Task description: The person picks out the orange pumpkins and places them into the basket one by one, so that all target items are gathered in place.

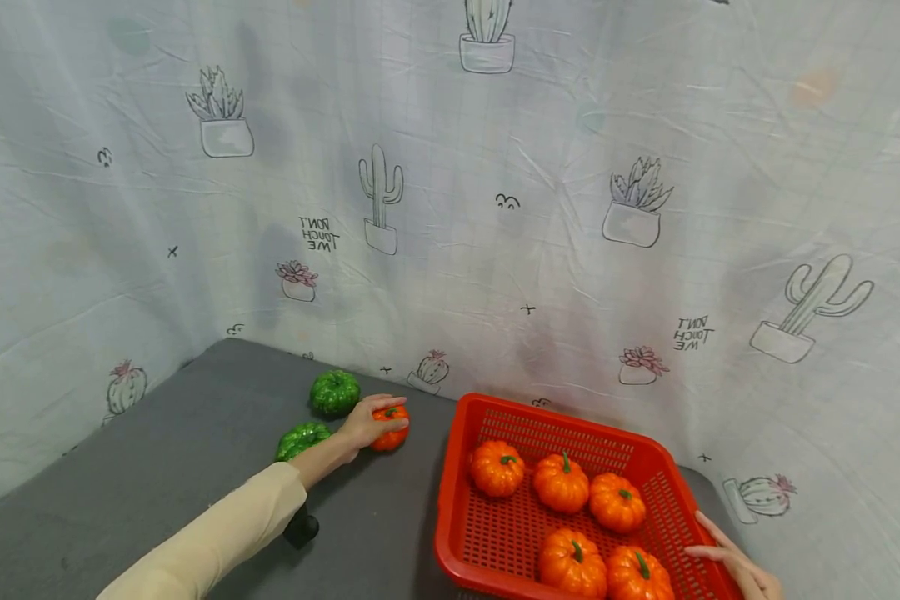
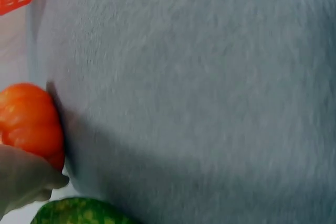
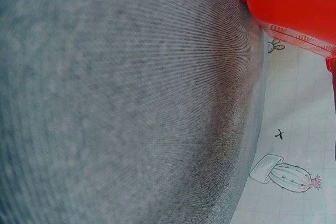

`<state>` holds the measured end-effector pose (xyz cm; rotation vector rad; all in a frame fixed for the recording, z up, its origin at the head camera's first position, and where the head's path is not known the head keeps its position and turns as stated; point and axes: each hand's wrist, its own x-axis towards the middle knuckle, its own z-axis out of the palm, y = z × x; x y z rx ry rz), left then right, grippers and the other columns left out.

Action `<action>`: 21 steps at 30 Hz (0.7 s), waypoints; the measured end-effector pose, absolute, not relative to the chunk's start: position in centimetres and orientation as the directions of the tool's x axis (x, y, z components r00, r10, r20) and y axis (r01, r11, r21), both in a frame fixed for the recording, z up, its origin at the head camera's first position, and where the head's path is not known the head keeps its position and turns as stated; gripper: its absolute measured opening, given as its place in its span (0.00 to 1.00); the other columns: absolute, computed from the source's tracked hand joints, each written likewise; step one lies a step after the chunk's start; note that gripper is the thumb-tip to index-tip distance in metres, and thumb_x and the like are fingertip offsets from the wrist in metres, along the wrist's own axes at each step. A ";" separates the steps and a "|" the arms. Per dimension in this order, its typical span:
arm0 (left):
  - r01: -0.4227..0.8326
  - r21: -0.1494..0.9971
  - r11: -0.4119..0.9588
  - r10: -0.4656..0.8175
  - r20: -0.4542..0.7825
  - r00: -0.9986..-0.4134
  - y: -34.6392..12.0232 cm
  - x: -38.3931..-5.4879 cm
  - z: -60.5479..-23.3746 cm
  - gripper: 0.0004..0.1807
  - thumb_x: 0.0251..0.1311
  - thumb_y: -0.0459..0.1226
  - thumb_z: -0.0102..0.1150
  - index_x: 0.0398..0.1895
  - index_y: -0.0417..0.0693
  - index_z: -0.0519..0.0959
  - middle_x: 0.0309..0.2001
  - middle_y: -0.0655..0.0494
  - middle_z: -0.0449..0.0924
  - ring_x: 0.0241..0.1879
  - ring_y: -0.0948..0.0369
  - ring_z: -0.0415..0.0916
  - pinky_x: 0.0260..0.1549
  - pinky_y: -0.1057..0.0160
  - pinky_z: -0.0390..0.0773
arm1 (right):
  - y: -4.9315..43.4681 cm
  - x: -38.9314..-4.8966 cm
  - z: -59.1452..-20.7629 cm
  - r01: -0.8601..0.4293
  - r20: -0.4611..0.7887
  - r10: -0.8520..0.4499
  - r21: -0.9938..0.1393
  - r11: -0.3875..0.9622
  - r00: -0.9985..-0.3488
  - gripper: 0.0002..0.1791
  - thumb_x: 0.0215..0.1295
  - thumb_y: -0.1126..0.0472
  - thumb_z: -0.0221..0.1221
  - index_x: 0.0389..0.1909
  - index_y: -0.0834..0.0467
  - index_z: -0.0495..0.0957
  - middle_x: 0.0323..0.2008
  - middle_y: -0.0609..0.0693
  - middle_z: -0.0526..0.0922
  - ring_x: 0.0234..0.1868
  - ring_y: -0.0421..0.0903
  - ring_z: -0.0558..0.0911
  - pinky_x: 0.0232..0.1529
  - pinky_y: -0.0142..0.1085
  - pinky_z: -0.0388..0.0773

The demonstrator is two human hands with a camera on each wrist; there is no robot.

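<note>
My left hand (image 1: 362,426) grips a small orange pumpkin (image 1: 390,439) near the back of the grey table, thumb and fingers round its sides. In the left wrist view, that hand (image 2: 23,178) touches the pumpkin (image 2: 32,121) at the left edge. I cannot tell whether it is off the table. To the right stands a red plastic basket (image 1: 450,479) with several orange pumpkins (image 1: 562,483) inside. My right hand (image 1: 742,567) holds its right wall, one digit inside and another along the rim. The right wrist view shows the basket (image 3: 294,9) but not the hand.
Two green pumpkins, one farther back (image 1: 335,393) and one nearer (image 1: 300,440), sit left of my left hand. A black object (image 1: 300,528) shows beneath the left forearm. A white curtain (image 1: 450,250) printed with cacti hangs behind the grey table (image 1: 157,467).
</note>
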<state>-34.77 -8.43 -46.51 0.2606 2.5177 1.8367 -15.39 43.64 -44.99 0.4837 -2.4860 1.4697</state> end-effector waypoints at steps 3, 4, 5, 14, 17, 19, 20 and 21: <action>0.173 0.921 0.349 0.184 0.114 -0.976 -8.6 -34.7 -46.2 0.25 0.59 0.36 0.65 0.59 0.37 0.76 0.64 0.35 0.64 0.66 0.38 0.56 0.61 0.42 0.62 | 43.7 -15.4 -45.0 -0.383 0.349 -0.159 -0.818 0.429 -0.924 0.26 0.78 0.67 0.30 0.47 0.72 0.79 0.59 0.17 0.65 0.50 0.21 0.72 0.34 0.27 0.78; 0.183 0.913 0.365 0.183 0.123 -0.975 -8.7 -34.7 -46.2 0.25 0.58 0.36 0.66 0.59 0.38 0.76 0.64 0.36 0.65 0.65 0.38 0.57 0.60 0.42 0.62 | 43.6 -15.4 -45.0 -0.383 0.352 -0.154 -0.817 0.431 -0.923 0.26 0.78 0.67 0.30 0.46 0.72 0.80 0.59 0.17 0.65 0.50 0.21 0.72 0.34 0.27 0.78; 0.196 0.906 0.375 0.178 0.137 -0.974 -8.7 -34.7 -46.2 0.25 0.57 0.36 0.67 0.58 0.38 0.77 0.63 0.37 0.67 0.64 0.39 0.59 0.60 0.42 0.63 | 43.6 -15.3 -45.0 -0.385 0.351 -0.160 -0.822 0.419 -0.923 0.26 0.78 0.67 0.30 0.47 0.72 0.79 0.59 0.18 0.65 0.50 0.22 0.73 0.34 0.28 0.79; 0.341 0.814 0.470 0.212 0.271 -0.939 -8.7 -34.9 -46.1 0.22 0.50 0.36 0.72 0.50 0.37 0.82 0.51 0.41 0.78 0.36 0.55 0.75 0.32 0.61 0.76 | 43.4 -15.2 -44.9 -0.399 0.344 -0.202 -0.814 0.423 -0.917 0.26 0.78 0.68 0.29 0.48 0.72 0.79 0.60 0.17 0.63 0.51 0.22 0.73 0.35 0.28 0.79; 0.301 0.829 0.472 0.219 0.220 -0.951 -8.6 -35.0 -46.0 0.27 0.48 0.39 0.74 0.53 0.39 0.80 0.52 0.42 0.76 0.36 0.57 0.75 0.31 0.61 0.76 | 43.5 -15.3 -45.0 -0.456 0.399 -0.222 -0.790 0.410 -0.890 0.26 0.77 0.71 0.28 0.48 0.72 0.79 0.62 0.20 0.64 0.52 0.22 0.72 0.37 0.24 0.76; 0.290 0.829 0.479 0.226 0.203 -0.953 -8.6 -35.0 -45.9 0.27 0.48 0.40 0.74 0.53 0.40 0.80 0.51 0.42 0.76 0.36 0.57 0.75 0.31 0.60 0.77 | 43.5 -15.4 -45.1 -0.523 0.453 -0.262 -0.723 0.451 -0.852 0.27 0.74 0.76 0.28 0.48 0.71 0.79 0.64 0.22 0.62 0.55 0.21 0.69 0.40 0.20 0.73; 0.282 0.830 0.481 0.228 0.192 -0.954 -8.5 -35.1 -45.9 0.27 0.49 0.39 0.74 0.54 0.41 0.80 0.51 0.42 0.77 0.35 0.57 0.75 0.31 0.60 0.77 | 43.5 -15.5 -45.1 -0.540 0.464 -0.276 -0.704 0.461 -0.842 0.27 0.74 0.76 0.28 0.48 0.70 0.79 0.64 0.22 0.62 0.57 0.21 0.68 0.41 0.18 0.72; 0.277 0.832 0.481 0.231 0.184 -0.955 -8.5 -35.1 -45.9 0.26 0.49 0.39 0.73 0.54 0.41 0.81 0.51 0.42 0.77 0.35 0.57 0.75 0.31 0.60 0.77 | 43.5 -15.5 -45.1 -0.563 0.481 -0.294 -0.664 0.492 -0.826 0.28 0.73 0.78 0.28 0.48 0.68 0.79 0.65 0.22 0.60 0.58 0.20 0.66 0.41 0.17 0.70</action>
